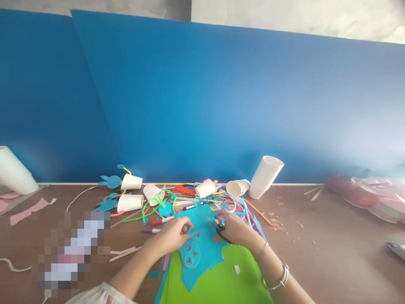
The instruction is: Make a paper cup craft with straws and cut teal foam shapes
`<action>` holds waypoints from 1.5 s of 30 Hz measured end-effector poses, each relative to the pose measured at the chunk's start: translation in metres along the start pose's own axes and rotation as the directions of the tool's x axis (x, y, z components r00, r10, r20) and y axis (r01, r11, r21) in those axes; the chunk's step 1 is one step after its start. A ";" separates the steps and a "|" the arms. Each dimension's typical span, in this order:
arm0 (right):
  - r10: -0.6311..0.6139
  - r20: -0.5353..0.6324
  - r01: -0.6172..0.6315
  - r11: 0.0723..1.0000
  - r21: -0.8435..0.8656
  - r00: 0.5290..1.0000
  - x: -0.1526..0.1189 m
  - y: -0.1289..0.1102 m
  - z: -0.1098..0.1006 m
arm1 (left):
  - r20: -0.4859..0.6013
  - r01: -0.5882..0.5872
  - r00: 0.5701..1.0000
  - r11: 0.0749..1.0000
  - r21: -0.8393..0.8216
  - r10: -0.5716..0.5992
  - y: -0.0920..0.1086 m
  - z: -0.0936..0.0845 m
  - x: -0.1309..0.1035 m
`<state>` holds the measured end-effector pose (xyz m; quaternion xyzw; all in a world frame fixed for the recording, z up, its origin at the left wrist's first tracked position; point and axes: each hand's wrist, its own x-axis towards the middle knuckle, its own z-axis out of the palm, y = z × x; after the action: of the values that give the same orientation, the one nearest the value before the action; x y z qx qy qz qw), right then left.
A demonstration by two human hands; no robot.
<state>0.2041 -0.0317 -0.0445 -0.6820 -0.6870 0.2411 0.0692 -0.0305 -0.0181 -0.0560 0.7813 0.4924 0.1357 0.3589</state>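
A blue craft sheet (202,270) with ragged cut edges lies over green sheets (240,274) in front of me. Round animal-like shapes with red marks are drawn on it. My left hand (177,232) pinches the sheet near its left edge, beside the drawing. In my right hand (236,226) is a pair of scissors (221,232) with dark handles, the blades pointing to the upper left across the sheet. Whether the blades are apart is too blurred to tell.
Behind the sheet lies a heap of coloured pipe cleaners, markers and strips. White paper cups (129,202) with blue animal cutouts (107,204) lie to the left. A tall cup stack (265,177) leans against the blue partition (202,105). Pink rounded pieces (376,198) sit at right.
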 end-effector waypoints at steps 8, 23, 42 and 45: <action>0.048 0.119 -0.061 0.993 0.102 0.992 0.002 -0.001 0.009 | -0.034 0.037 0.999 0.966 0.257 -0.029 0.010 -0.007 -0.013; -0.243 0.036 0.243 0.970 -0.007 0.969 -0.026 -0.053 0.037 | 0.064 0.198 0.964 0.861 0.469 -0.256 0.049 -0.006 -0.026; -0.214 -0.080 0.228 0.888 0.399 0.974 -0.017 -0.049 0.061 | 0.065 0.132 0.985 0.939 0.317 -0.160 0.029 -0.010 -0.024; -0.168 -0.107 0.199 0.803 0.561 0.980 -0.007 -0.043 0.052 | -0.081 0.102 0.992 0.989 0.103 -0.094 0.015 -0.005 -0.011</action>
<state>0.1436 -0.0488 -0.0704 -0.5666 -0.6443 0.4095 0.3101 -0.0287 -0.0292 -0.0403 0.7686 0.5499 0.1210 0.3037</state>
